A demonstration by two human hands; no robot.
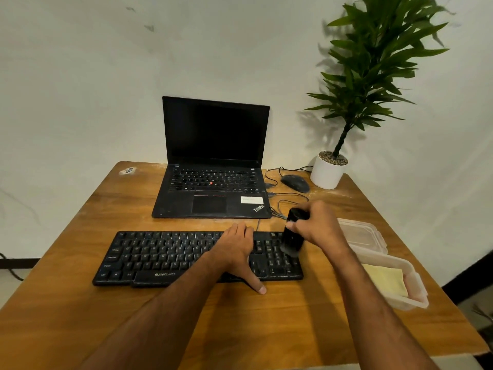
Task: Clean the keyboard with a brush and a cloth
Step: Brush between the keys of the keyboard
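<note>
A black keyboard (165,259) lies across the near middle of the wooden table (66,303). My left hand (236,252) rests flat on its right half, fingers straight, thumb reaching past the front edge. My right hand (317,222) grips a black brush (292,237) held upright, its bristles down on the keys at the keyboard's right end. A folded yellow cloth (385,280) lies inside a clear plastic box (416,297) at the right edge of the table.
An open black laptop (213,182) stands behind the keyboard. A black mouse (294,182) with loose cables sits to its right. A potted plant in a white pot (326,173) occupies the far right corner. The box's lid (362,233) lies behind the box.
</note>
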